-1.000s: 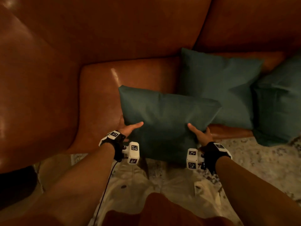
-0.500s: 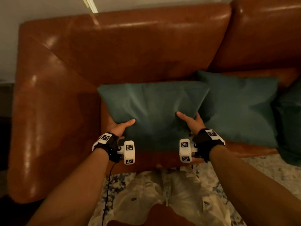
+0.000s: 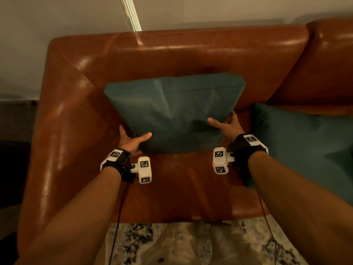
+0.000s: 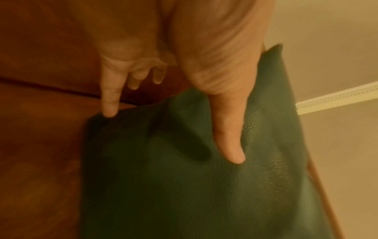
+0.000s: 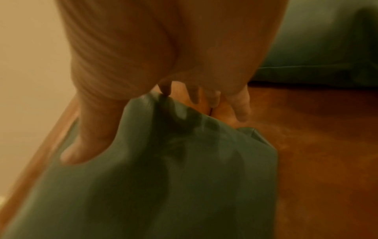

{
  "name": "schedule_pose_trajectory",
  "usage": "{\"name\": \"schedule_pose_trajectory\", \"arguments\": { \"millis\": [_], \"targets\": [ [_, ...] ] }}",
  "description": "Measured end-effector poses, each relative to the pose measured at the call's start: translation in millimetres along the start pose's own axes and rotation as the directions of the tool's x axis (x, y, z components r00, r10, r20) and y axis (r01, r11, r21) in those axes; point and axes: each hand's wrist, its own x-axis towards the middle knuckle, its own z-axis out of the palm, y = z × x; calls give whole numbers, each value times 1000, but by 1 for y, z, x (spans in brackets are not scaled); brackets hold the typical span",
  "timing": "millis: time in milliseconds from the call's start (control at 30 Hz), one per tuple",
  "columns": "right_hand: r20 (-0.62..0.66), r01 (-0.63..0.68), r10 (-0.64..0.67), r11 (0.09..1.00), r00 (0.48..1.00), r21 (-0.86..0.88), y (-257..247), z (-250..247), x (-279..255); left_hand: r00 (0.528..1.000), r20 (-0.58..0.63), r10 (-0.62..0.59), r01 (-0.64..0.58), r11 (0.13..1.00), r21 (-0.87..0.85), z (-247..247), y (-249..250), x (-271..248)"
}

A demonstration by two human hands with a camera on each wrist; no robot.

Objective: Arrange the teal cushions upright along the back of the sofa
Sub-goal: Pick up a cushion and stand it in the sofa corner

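A teal cushion (image 3: 175,111) stands upright at the left end of the brown leather sofa, its top edge against the backrest (image 3: 172,54). My left hand (image 3: 133,138) grips its lower left corner, thumb on the front and fingers behind. My right hand (image 3: 225,127) grips the lower right corner the same way. The left wrist view shows the thumb (image 4: 229,137) pressed into the cushion (image 4: 184,186). In the right wrist view the thumb (image 5: 88,142) dents the cushion (image 5: 163,186). A second teal cushion (image 3: 305,150) lies flat on the seat to the right.
The sofa's armrest (image 3: 57,140) rises on the left. Bare seat (image 3: 181,188) stretches in front of the held cushion. A pale wall (image 3: 76,16) with a white strip (image 3: 131,14) stands behind. A patterned rug (image 3: 133,241) lies below.
Both hands have carried the cushion from the seat's front edge up and back to the backrest. The head view has tilted up, and the third cushion has left it.
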Motion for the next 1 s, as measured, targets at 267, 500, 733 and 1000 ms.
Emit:
{"name": "schedule_pose_trajectory", "arguments": {
  "millis": [267,500,733,1000],
  "targets": [
    [-58,-39,36,998,998,-43,14,15,13,997,40,61,-56,992,-116,19,7,22],
    [-94,-11,10,1000,996,-11,26,21,11,990,5,140,-138,981,-133,19,4,32],
    [-62,-60,62,998,996,30,16,23,25,992,-15,123,-124,987,-100,25,7,26],
    [24,31,-25,955,999,-294,14,-13,19,985,-125,121,-134,986,-103,48,-19,-15]
  ]
}}
